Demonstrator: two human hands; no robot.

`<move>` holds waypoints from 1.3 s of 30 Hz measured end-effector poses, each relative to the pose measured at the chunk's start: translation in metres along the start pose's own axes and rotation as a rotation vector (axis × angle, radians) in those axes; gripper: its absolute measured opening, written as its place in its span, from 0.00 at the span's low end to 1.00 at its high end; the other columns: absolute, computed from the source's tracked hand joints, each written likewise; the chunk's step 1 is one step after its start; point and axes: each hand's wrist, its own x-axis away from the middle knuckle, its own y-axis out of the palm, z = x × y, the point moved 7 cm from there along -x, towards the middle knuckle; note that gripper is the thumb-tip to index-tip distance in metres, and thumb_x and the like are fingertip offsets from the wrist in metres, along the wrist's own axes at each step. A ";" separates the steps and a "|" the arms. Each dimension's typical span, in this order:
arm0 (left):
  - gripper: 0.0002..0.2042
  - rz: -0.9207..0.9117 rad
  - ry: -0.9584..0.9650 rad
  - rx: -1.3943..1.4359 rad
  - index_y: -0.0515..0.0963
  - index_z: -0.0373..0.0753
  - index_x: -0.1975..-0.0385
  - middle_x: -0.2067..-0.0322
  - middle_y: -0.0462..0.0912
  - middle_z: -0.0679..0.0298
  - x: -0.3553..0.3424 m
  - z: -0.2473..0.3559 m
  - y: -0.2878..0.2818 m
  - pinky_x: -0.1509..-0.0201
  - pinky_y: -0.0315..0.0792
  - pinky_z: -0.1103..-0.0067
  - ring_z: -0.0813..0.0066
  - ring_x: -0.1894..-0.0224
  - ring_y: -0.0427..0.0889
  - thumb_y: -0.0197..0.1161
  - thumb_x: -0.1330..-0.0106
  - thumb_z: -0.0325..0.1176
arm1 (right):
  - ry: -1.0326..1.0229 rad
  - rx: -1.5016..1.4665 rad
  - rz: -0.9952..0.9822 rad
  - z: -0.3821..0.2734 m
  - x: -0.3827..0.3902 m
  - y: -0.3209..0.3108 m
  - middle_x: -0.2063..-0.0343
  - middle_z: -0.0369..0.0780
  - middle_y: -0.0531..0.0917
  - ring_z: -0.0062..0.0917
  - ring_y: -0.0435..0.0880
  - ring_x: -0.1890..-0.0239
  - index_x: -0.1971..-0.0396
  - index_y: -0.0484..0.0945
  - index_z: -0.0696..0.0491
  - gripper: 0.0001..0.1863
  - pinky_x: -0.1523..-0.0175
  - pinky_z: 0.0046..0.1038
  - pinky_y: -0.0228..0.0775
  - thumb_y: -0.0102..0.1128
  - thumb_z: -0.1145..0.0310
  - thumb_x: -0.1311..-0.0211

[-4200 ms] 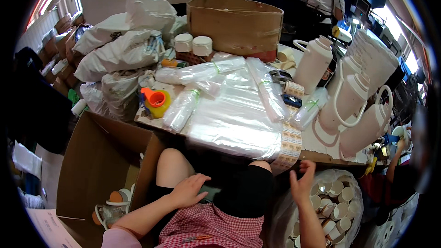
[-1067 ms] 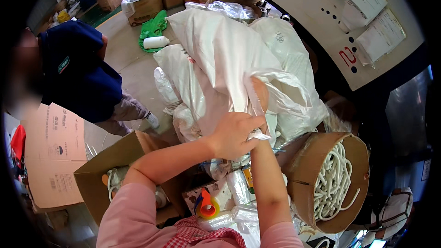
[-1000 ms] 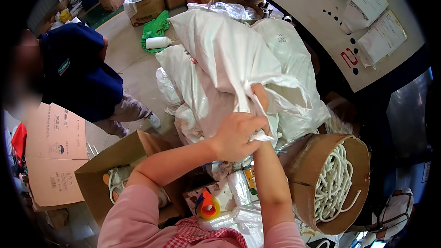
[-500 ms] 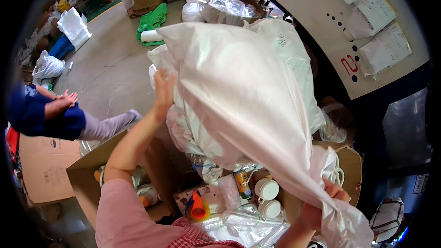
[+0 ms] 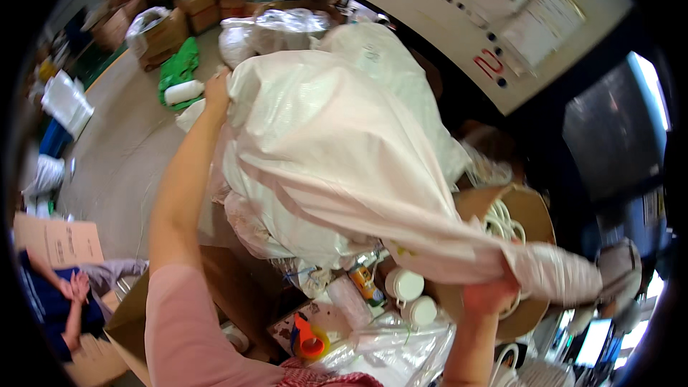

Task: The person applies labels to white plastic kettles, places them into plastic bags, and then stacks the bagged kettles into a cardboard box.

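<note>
A large white woven sack fills the middle of the view, its fabric slack and creased. My left hand is at its far left corner, fingers closed on the edge as far as they show. Nearer me on the right, my right hand grips the bunched end of the sack, and a twisted tail of fabric sticks out beyond it. Below the sack lie an orange tape dispenser, a yellow-labelled can, two white lidded jars and clear plastic wrap.
Another full white sack stands behind. An open carton with white coiled hose is at the right, another carton at the left. A green bag with a white roll lies on the floor. A person is at lower left.
My left hand has moved farther away, up to the sack's far corner. My right hand still holds the bunched end, now with its tail swung out rightward. The whole view has turned.
</note>
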 end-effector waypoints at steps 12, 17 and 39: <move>0.15 -0.255 0.166 0.093 0.76 0.41 0.70 0.71 0.78 0.67 0.202 0.221 -0.131 0.68 0.72 0.75 0.75 0.68 0.76 0.48 0.28 0.43 | -0.035 -0.671 -0.425 -0.133 -0.020 0.172 0.54 0.39 0.83 0.33 0.81 0.49 0.50 0.77 0.52 0.21 0.41 0.39 0.70 0.52 0.52 0.34; 0.20 -0.371 0.437 0.337 0.58 0.41 0.76 0.74 0.58 0.68 0.263 0.344 -0.166 0.57 0.65 0.77 0.77 0.71 0.59 0.41 0.20 0.44 | -0.589 -0.615 -0.090 -0.222 -0.013 0.158 0.61 0.40 0.83 0.32 0.82 0.60 0.62 0.80 0.65 0.10 0.48 0.31 0.73 0.57 0.73 0.35; 0.15 -0.309 1.735 0.040 0.78 0.42 0.48 0.58 0.84 0.52 0.760 0.670 0.233 0.55 0.78 0.73 0.64 0.57 0.84 0.55 0.34 0.29 | -0.336 2.072 0.658 -0.497 -0.008 -0.221 0.51 0.49 0.80 0.37 0.79 0.48 0.48 0.74 0.64 0.34 0.40 0.31 0.68 0.70 0.52 0.47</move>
